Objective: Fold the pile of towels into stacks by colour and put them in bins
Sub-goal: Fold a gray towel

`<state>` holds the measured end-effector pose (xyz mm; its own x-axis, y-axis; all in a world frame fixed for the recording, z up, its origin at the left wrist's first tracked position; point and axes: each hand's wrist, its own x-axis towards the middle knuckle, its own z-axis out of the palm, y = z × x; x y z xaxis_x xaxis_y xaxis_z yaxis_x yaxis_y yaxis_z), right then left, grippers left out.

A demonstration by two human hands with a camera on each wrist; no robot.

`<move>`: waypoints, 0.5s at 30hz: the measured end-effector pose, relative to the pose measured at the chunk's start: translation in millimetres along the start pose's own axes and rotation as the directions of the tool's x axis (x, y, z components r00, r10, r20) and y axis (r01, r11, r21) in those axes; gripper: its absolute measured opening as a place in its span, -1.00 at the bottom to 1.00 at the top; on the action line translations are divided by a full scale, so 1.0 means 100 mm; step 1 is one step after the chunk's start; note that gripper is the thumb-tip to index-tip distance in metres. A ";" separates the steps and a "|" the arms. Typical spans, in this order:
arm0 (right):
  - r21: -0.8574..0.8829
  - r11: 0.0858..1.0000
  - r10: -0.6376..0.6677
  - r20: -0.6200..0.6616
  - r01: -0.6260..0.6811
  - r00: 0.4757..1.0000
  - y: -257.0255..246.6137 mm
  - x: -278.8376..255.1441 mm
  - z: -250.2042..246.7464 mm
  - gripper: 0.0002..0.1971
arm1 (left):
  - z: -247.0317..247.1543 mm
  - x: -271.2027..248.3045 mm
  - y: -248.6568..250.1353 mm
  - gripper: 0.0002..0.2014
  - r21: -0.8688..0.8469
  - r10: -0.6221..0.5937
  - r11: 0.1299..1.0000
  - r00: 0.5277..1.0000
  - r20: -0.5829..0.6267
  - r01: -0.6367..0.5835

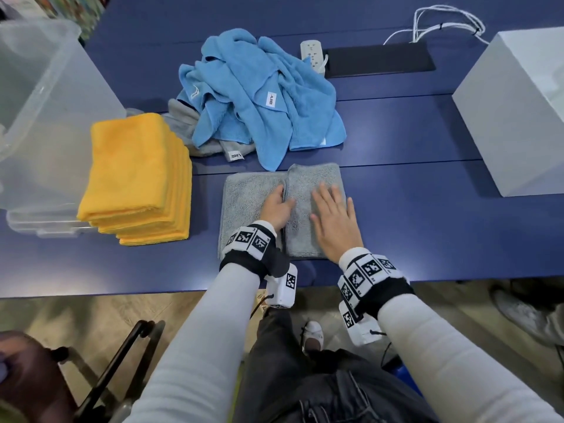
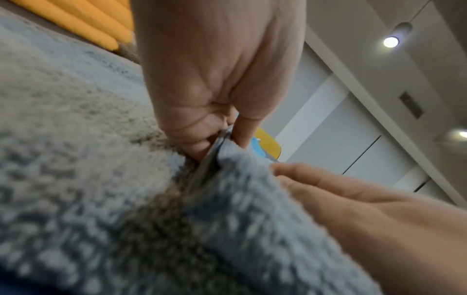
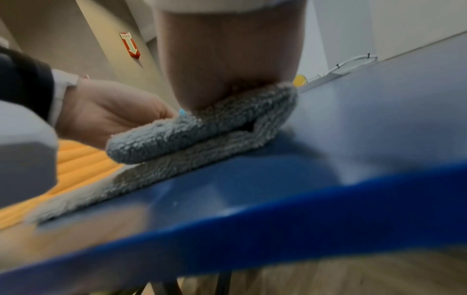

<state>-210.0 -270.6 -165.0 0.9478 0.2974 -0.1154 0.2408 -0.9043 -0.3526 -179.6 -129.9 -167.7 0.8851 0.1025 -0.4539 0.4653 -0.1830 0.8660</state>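
Observation:
A grey towel [image 1: 250, 193] lies on the blue table [image 1: 427, 233] near its front edge, with its right part folded over to the middle. My left hand [image 1: 279, 204] pinches the folded edge between thumb and fingers, seen close in the left wrist view [image 2: 217, 123]. My right hand [image 1: 331, 212] lies flat with straight fingers on the folded flap [image 3: 202, 127], pressing it down. A stack of folded yellow towels [image 1: 134, 175] sits to the left. Behind lies a loose pile of blue towels [image 1: 259, 96] with grey towels [image 1: 183, 123] partly under it.
A clear plastic bin [image 1: 45, 102] stands at the far left and a white box [image 1: 512, 111] at the right. A power strip [image 1: 311, 53], a black pad [image 1: 378, 59] and white cables [image 1: 442, 22] lie at the back. A chair [image 1: 116, 370] stands by the table's front left.

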 end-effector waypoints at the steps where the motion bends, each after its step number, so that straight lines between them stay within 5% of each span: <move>1: -0.011 1.000 0.008 0.009 -0.008 1.000 0.00 -0.01 0.04 -0.48 | -0.01 0.02 -0.03 -0.54 0.002 -0.010 1.000 1.000 0.001 0.010; 8: -0.101 0.994 0.042 0.010 -0.041 0.999 -0.01 -0.02 0.17 -0.30 | 0.00 -0.08 0.02 -0.55 -0.092 0.031 0.995 0.996 -0.083 -0.039; 11: -0.146 0.987 0.072 0.039 -0.065 0.997 -0.05 -0.01 0.19 -0.22 | -0.10 -0.21 0.05 -0.46 0.177 0.284 0.952 0.936 -0.207 -0.250; 13: -0.138 0.987 0.087 0.061 -0.078 0.994 -0.07 0.00 0.17 -0.28 | -0.22 -0.26 0.02 -0.47 0.540 0.490 0.755 0.867 -0.090 -0.371; 15: -0.093 0.993 0.086 0.091 -0.078 0.992 -0.05 0.01 0.11 -0.40 | -0.33 -0.31 -0.01 -0.43 0.782 0.471 0.493 0.873 0.128 -0.381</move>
<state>-212.5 -262.1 -173.3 0.9419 0.2452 -0.2295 0.1850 -0.9491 -0.2548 -207.7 -101.0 -147.5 0.9924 -0.1217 -0.0150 -0.1031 -0.8941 0.4358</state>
